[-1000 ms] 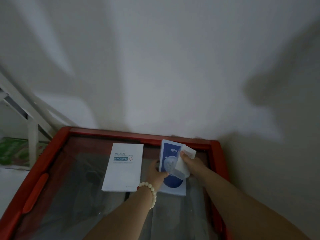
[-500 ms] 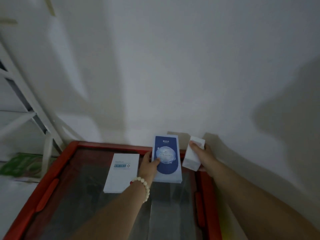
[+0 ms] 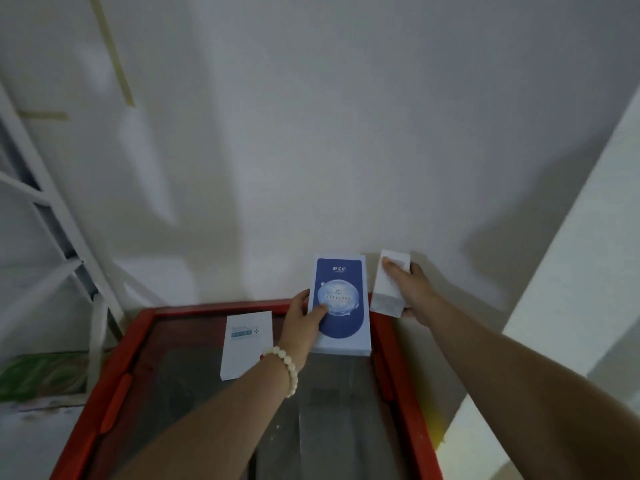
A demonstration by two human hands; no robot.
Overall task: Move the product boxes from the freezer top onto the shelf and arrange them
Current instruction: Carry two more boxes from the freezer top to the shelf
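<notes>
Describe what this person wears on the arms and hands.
No sleeves or gloves show; both arms are bare to the frame's edge. The left hand has a bracelet of round, pale beads at its wrist. The right hand wears nothing visible.

Brand characters "御泥坊" atop the blue box (image 3: 342,306); label text on the flat white box (image 3: 246,344) too blurred

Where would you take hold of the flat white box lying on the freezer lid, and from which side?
Probably pinch its long left edge, coming from above and the left: the white box lies flat and thin on the glass lid, that edge unobstructed.
</notes>
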